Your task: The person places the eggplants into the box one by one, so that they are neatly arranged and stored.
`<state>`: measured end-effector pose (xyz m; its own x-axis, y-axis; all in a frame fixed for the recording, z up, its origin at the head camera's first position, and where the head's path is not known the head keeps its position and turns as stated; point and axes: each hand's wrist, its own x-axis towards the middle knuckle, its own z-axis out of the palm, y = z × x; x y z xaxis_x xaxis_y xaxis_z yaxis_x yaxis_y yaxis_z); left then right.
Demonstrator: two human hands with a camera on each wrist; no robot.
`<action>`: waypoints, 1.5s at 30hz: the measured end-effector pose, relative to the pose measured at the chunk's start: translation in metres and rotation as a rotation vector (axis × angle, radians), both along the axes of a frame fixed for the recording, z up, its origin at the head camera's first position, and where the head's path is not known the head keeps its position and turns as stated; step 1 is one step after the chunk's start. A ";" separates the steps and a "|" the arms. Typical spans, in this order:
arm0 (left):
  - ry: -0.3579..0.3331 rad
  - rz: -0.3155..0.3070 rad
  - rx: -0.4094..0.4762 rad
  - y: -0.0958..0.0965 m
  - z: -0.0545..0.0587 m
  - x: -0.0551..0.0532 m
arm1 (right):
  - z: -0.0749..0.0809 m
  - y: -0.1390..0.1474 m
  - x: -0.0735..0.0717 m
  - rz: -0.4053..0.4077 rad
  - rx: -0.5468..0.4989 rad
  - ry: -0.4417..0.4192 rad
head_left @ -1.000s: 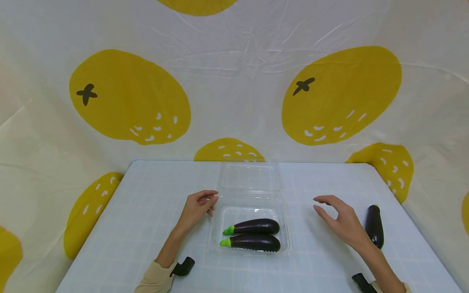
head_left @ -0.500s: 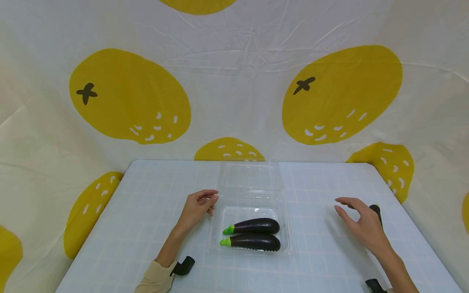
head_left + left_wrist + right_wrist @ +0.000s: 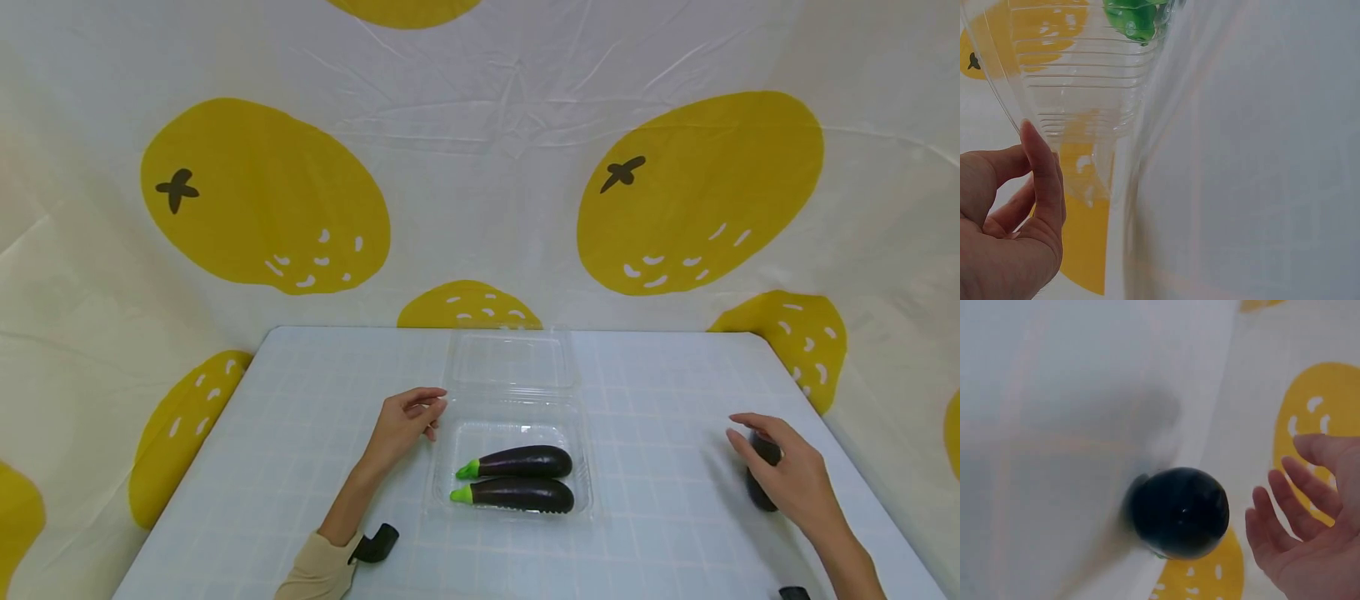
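Note:
A clear plastic clamshell container (image 3: 585, 492) stands with its lid folded back on the table. Two dark eggplants, the far one (image 3: 525, 462) and the near one (image 3: 522, 495), lie side by side in it, green stems to the left. My left hand (image 3: 405, 425) pinches the container's left rim between thumb and fingers, as the left wrist view shows. Over a third eggplant (image 3: 760, 495) at the table's right, my right hand (image 3: 795, 475) hovers with loosely curved fingers, partly hiding it. In the right wrist view a gap separates that hand from the eggplant (image 3: 1182, 512).
The lid (image 3: 513, 358) lies toward the table's back edge. A pale checked cloth covers the table (image 3: 645, 367). Behind it hangs a white curtain (image 3: 487, 208) with large yellow fruit prints. Dark wrist mounts show at both forearms.
My right hand has moved right, from beside the container to above the third eggplant. The left hand, the container and the two eggplants in it have stayed put.

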<state>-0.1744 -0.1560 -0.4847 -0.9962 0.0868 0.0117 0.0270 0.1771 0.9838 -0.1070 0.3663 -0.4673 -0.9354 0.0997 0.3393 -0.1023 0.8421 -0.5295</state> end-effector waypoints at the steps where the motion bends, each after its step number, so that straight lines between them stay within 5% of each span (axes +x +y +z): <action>1: 0.000 0.000 0.001 0.000 0.000 0.000 | -0.001 0.002 0.001 -0.013 0.007 -0.018; 14: -0.008 0.001 0.006 0.000 0.001 0.000 | -0.006 0.021 0.008 -0.083 0.035 -0.126; 29: -0.009 -0.005 0.008 0.000 0.000 0.000 | -0.018 0.036 0.010 -0.047 0.089 -0.207; 45: -0.006 0.000 0.011 0.001 0.002 0.001 | -0.015 0.036 0.013 -0.221 0.081 -0.264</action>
<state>-0.1731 -0.1548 -0.4823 -0.9962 0.0869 0.0064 0.0209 0.1665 0.9858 -0.0944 0.4025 -0.4827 -0.9506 0.2926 0.1039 0.2190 0.8689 -0.4439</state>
